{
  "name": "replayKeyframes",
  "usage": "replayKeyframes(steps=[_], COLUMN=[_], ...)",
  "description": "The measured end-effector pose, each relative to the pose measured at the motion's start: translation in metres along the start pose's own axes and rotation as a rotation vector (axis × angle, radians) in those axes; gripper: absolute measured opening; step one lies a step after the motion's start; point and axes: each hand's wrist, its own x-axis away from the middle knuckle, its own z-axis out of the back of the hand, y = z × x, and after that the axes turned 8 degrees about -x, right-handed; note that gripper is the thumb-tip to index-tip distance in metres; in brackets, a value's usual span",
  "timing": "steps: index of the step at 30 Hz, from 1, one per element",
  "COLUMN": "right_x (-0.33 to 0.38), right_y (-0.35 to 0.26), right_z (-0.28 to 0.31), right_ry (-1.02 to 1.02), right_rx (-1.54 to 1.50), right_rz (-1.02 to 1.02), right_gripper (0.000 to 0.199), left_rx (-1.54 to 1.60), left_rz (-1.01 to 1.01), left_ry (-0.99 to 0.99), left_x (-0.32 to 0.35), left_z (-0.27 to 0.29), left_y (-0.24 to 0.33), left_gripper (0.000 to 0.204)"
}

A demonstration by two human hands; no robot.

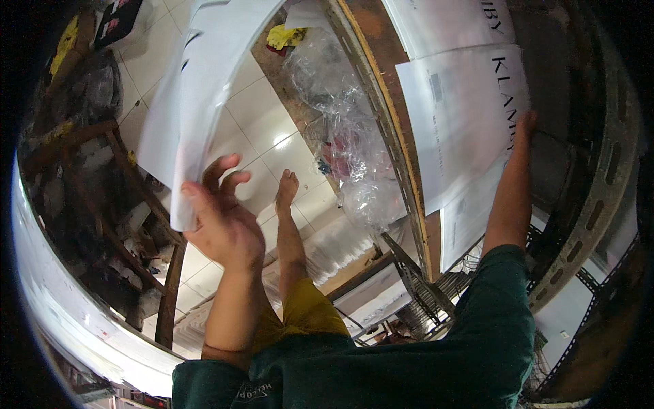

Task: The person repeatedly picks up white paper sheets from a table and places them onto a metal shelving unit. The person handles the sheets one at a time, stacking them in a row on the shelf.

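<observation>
My left hand is raised on the left and grips the lower end of a white plastic bag at the thumb. Some of its fingers stick out to the side. The bag rises in a curve to the top edge, blurred, with dark print on it. On the right, my right hand reaches to the far edge of a flat white printed packet lying on a shelf. Its fingers are mostly hidden, so I cannot make out their grip. Another white packet lies partly under the first, nearer to me.
A metal-edged shelf rim runs beside the packets. Crumpled clear plastic wrap lies below it, with a yellow scrap farther off. At left stands a dark wooden frame. A slotted metal upright curves along the right. White floor tiles lie below.
</observation>
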Motion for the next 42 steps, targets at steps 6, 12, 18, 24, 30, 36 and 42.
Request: replayKeyframes(steps=[6, 12, 18, 24, 30, 36, 42], right_x=[-0.006, -0.029, 0.008, 0.151, 0.394, 0.499, 0.475], right_y=[-0.018, -0.001, -0.015, -0.034, -0.077, -0.136, -0.162], right_z=[-0.001, 0.000, -0.003, 0.024, 0.067, 0.140, 0.195], right_ry=[0.063, 0.009, 0.234, 0.011, -0.609, -1.271, -1.192], right_rx=[0.148, 0.023, -0.025, -0.465, -1.006, -1.169, -1.421], right_rz=[0.040, -0.002, 0.262, 0.330, 0.404, 0.316, 0.322], right_gripper=[0.040, 0.040, 0.042, 0.040, 0.020, 0.048, 0.053], left_rx=[0.134, 0.091, 0.001, 0.072, 0.197, 0.158, 0.118], left_rz=[0.164, 0.273, 0.331, 0.395, 0.459, 0.540, 0.532], left_ry=[-0.073, 0.007, -0.011, 0.008, 0.028, -0.103, -0.133], left_x=[-0.010, -0.009, -0.002, 0.010, 0.051, 0.119, 0.172], left_z=[0.028, 0.042, 0.046, 0.047, 0.050, 0.055, 0.085], left_y=[-0.004, -0.014, -0.019, -0.011, 0.018, 0.093, 0.147], left_gripper=[0.041, 0.039, 0.043, 0.046, 0.038, 0.033, 0.031])
